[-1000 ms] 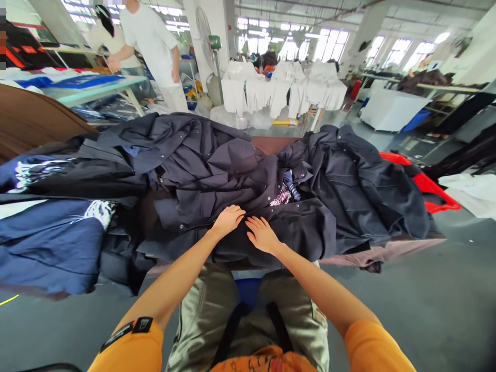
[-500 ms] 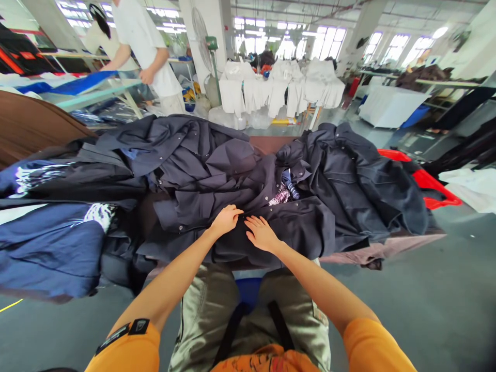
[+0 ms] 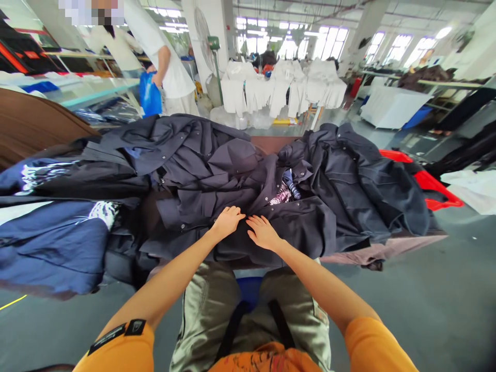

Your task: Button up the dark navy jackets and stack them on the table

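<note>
A dark navy jacket point(image 3: 300, 227) with metal snap buttons lies spread across the table before me. My left hand point(image 3: 228, 221) is closed, its fingers bent and pinching the jacket's cloth near the front edge. Close beside it, my right hand point(image 3: 264, 232) rests on the same cloth with its fingers stretched out and slightly apart. The fingertips of both hands almost meet. A patterned inner piece with a striped navy part point(image 3: 291, 187) shows through the jacket's opening, just beyond my right hand.
More dark jackets point(image 3: 368, 181) are heaped at the right, beside a red frame point(image 3: 437, 188). Navy printed garments point(image 3: 50, 248) lie at the left. Beyond the table stand white garments point(image 3: 284, 85), a fan point(image 3: 203, 36) and a co-worker holding a blue bag point(image 3: 150, 95).
My hands stay almost in place on the jacket, the view shifting slightly. In the background, a co-worker has leaned and gathered blue material from the far table into a hanging bundle.
</note>
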Tool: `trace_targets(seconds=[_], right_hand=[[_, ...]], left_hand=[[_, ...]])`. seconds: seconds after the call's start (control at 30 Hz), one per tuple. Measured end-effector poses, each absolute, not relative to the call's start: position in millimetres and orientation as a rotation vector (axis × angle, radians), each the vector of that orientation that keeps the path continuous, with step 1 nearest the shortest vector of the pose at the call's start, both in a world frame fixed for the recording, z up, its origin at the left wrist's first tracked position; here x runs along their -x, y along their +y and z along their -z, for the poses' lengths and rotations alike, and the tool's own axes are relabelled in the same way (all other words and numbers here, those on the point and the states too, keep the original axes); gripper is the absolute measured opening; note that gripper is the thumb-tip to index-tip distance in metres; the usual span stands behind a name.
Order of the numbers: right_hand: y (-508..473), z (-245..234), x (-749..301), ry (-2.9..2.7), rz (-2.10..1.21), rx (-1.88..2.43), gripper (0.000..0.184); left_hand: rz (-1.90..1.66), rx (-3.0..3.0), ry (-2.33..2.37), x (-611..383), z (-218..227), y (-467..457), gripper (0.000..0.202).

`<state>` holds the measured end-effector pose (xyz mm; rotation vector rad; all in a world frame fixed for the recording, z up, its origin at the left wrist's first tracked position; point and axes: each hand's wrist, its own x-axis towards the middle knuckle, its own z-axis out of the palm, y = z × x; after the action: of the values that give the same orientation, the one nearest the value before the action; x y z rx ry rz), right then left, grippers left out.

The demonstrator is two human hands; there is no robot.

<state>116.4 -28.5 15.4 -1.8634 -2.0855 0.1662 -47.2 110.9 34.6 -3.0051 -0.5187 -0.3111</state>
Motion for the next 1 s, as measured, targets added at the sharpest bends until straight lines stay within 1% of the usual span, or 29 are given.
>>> trace_targets(seconds=[0.13,0.4,0.83,1.0], right_hand=[[-27.1,-20.3,-116.6,-2.097,-0.182,1.876,0.045],[-27.1,-18.0,-116.5,-2.102,-0.170,1.882,0.045],[-28.7,-23.2,-113.2,-2.050,-0.251,1.882,0.044],[-19.7,-37.5,-114.1,-1.864,-0.330,2.010,0.034]], left_hand=[[0.317,3.007,-0.525,50.0,-34.8,109.4,0.037],[0.559,3.162,-0.706,42.0,-21.1,112.6,0.036],[0.314,3.021,-0.568,40.0,-35.2,100.5,0.034],[0.281,2.973,-0.599,35.8,-35.7,82.9,0.032]])
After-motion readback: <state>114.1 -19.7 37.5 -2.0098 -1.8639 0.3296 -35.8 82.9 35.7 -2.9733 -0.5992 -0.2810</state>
